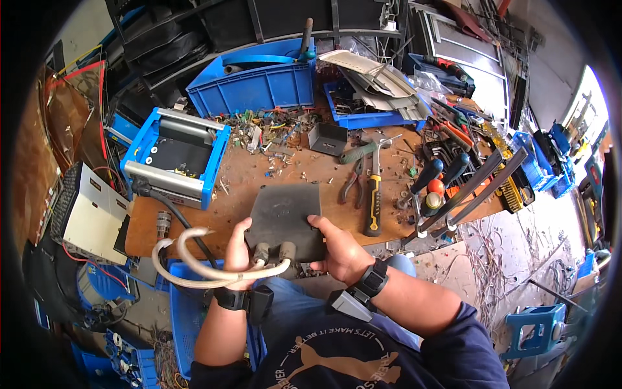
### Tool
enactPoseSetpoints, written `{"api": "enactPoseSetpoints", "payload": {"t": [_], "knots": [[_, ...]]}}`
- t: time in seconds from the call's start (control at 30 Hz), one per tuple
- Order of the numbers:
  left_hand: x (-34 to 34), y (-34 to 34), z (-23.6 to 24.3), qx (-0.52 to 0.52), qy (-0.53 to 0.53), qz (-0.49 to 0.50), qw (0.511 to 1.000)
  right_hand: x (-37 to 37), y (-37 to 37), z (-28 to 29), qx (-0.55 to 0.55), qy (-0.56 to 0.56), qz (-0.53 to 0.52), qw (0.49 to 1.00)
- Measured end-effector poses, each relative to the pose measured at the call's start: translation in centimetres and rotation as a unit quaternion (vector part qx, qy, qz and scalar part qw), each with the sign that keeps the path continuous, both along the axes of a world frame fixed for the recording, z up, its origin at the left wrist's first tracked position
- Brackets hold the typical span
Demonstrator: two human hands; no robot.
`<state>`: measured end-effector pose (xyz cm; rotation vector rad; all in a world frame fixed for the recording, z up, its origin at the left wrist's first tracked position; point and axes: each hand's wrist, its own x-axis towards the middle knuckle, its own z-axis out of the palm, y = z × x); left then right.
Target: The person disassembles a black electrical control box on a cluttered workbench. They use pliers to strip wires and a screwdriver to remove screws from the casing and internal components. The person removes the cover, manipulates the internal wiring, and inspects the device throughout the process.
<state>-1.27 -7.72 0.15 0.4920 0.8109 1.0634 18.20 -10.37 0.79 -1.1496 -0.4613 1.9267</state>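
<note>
Both hands hold a flat dark grey box at the front edge of the workbench. My left hand grips its left side, thumb along the edge and fingers hidden beneath. On the opposite side my right hand is closed, its thumb resting on top. Two round grey connectors sit at the box's near end. From them a pale sleeved cable loops out to the left over my left hand. Right of the box lie pliers and a hammer with a yellow-and-black handle.
A blue-framed case stands at the left of the wooden workbench. Small scrap parts litter its back, before a blue crate. Clamps and screwdrivers crowd the right end. A blue basket is below at left.
</note>
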Motion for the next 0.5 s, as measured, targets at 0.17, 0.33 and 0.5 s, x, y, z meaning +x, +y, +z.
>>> {"api": "enactPoseSetpoints", "payload": {"t": [0.17, 0.33, 0.5], "knots": [[-0.5, 0.5, 2.9, 0.064, -0.003, -0.032, 0.997, -0.1, 0.5, 2.3, 0.082, -0.041, 0.001, 0.996], [0.8, 0.9, 3.5, 0.148, 0.009, 0.070, 0.986, 0.2, 1.0, 3.5, 0.185, -0.059, -0.045, 0.980], [0.7, 1.8, 1.6, -0.048, 0.086, -0.056, 0.994, 0.2, 2.5, -0.2, 0.027, -0.057, -0.031, 0.998]]}}
